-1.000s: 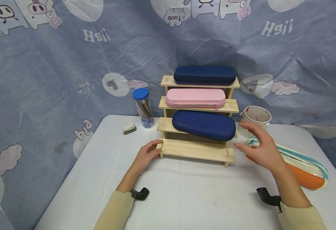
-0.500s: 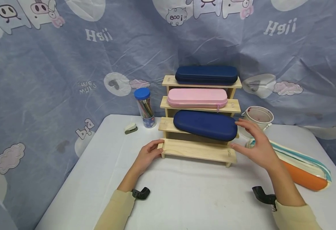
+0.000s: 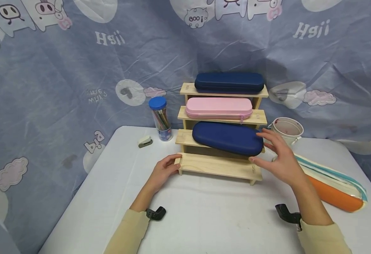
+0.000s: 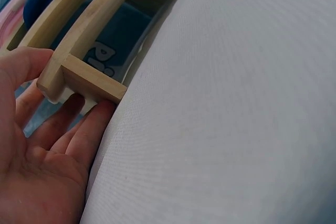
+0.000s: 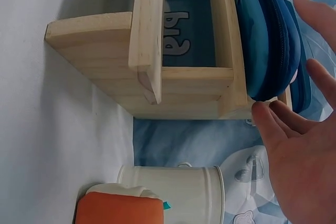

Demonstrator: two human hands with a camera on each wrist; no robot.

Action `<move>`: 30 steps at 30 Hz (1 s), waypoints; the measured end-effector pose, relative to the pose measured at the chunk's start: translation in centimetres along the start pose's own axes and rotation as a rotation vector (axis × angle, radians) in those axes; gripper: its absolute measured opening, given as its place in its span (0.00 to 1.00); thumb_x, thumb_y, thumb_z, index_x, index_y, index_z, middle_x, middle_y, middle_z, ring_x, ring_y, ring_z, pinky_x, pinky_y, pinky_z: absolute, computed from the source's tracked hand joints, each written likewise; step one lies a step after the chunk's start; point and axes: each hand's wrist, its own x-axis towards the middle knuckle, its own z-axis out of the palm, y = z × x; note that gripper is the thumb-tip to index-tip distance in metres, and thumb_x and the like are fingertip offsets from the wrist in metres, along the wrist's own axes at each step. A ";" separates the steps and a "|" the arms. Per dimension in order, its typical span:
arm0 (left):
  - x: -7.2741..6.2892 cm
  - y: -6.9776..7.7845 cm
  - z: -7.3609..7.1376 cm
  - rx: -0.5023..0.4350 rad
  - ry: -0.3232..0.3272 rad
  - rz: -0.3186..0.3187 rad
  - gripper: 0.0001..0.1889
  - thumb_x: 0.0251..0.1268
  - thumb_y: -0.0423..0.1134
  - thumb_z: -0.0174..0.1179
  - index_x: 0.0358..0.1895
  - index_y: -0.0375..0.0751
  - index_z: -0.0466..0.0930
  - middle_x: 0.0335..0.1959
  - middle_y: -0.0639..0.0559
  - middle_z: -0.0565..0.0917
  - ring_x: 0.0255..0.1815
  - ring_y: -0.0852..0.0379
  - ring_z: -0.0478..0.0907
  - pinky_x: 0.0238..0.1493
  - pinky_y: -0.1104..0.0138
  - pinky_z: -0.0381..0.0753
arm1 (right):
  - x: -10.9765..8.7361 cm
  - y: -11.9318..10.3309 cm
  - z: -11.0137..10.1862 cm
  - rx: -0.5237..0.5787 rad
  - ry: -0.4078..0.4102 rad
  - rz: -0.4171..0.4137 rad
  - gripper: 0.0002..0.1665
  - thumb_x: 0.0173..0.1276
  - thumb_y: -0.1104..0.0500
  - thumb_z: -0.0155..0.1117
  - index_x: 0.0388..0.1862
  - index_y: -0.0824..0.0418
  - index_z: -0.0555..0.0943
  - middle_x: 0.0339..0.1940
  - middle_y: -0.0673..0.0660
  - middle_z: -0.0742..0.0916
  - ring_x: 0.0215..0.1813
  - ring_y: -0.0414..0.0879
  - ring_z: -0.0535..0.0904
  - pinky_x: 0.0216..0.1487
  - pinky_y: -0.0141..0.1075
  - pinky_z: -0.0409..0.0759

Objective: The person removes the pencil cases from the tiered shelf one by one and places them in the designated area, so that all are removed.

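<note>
A wooden tiered rack [image 3: 217, 165] stands on the table in the head view. My left hand [image 3: 163, 172] grips the left end of its lowest shelf; in the left wrist view the fingers [image 4: 92, 135] lie about the board's end and its leg. A blue pencil case [image 3: 228, 138] lies slanted on the second tier up, its right end lower. Beside that end is my right hand [image 3: 283, 160], thumb and fingers spread. In the right wrist view a fingertip looks close to or touching the zipped case [image 5: 268, 35]; contact is hard to tell.
Higher tiers bear a pink pencil case [image 3: 218, 108] and a dark blue pencil case [image 3: 229, 83]. Right of the rack are a white bucket [image 3: 288, 128] and an orange-and-cream pouch [image 3: 337, 188]. A blue-lidded pencil jar [image 3: 161, 120] and a stapler [image 3: 145, 141] stand left.
My right hand has moved left, from beside the bucket to the right end of the blue pencil case. The left hand keeps its place on the lowest shelf. The view has shifted slightly.
</note>
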 end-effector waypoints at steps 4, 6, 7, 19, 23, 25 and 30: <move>0.1 0.0 0.1 0.000 0.001 -0.008 0.21 0.68 0.31 0.57 0.64 0.35 0.72 0.64 0.40 0.72 0.57 0.49 0.75 0.53 0.57 0.79 | 0.0 0.2 0.1 -0.004 -0.012 0.010 0.48 0.49 0.60 0.81 0.69 0.52 0.69 0.74 0.55 0.61 0.70 0.55 0.61 0.61 0.48 0.68; 0.1 0.0 0.1 0.001 0.002 -0.013 0.21 0.68 0.31 0.58 0.64 0.35 0.72 0.64 0.41 0.72 0.57 0.50 0.75 0.53 0.57 0.79 | 0.1 0.4 0.2 -0.005 -0.016 0.010 0.48 0.48 0.61 0.81 0.69 0.53 0.69 0.74 0.57 0.61 0.71 0.55 0.58 0.61 0.51 0.68; 0.1 0.0 0.1 0.004 0.003 -0.014 0.21 0.68 0.31 0.58 0.64 0.35 0.72 0.64 0.41 0.72 0.57 0.50 0.75 0.53 0.57 0.79 | 0.2 0.5 0.3 -0.009 -0.017 0.009 0.48 0.48 0.61 0.81 0.69 0.54 0.69 0.74 0.57 0.61 0.72 0.55 0.58 0.61 0.53 0.68; 0.0 0.3 0.1 0.018 0.001 -0.024 0.21 0.69 0.32 0.57 0.64 0.36 0.71 0.64 0.40 0.71 0.58 0.50 0.75 0.53 0.58 0.79 | 0.3 0.7 0.9 -0.041 -0.024 0.009 0.44 0.51 0.52 0.79 0.67 0.50 0.71 0.74 0.58 0.61 0.71 0.58 0.59 0.59 0.58 0.70; -0.1 0.3 0.1 0.021 -0.002 -0.020 0.21 0.69 0.32 0.57 0.64 0.36 0.71 0.64 0.40 0.71 0.58 0.49 0.75 0.54 0.56 0.78 | 0.3 0.8 1.0 -0.052 -0.023 0.017 0.44 0.51 0.52 0.79 0.67 0.51 0.70 0.75 0.57 0.61 0.70 0.59 0.61 0.59 0.56 0.70; -0.1 0.3 0.1 0.018 -0.003 -0.018 0.21 0.69 0.32 0.57 0.64 0.36 0.71 0.64 0.39 0.71 0.58 0.49 0.75 0.54 0.55 0.78 | 0.3 0.8 1.1 -0.054 -0.020 0.017 0.43 0.52 0.52 0.79 0.67 0.51 0.70 0.75 0.57 0.61 0.70 0.59 0.61 0.59 0.55 0.71; -0.1 0.3 0.1 0.011 0.000 -0.015 0.21 0.69 0.31 0.57 0.64 0.35 0.71 0.64 0.40 0.71 0.58 0.50 0.75 0.54 0.55 0.78 | 0.2 1.0 1.2 -0.050 -0.002 0.004 0.41 0.53 0.53 0.78 0.65 0.53 0.71 0.74 0.57 0.62 0.70 0.58 0.62 0.59 0.55 0.70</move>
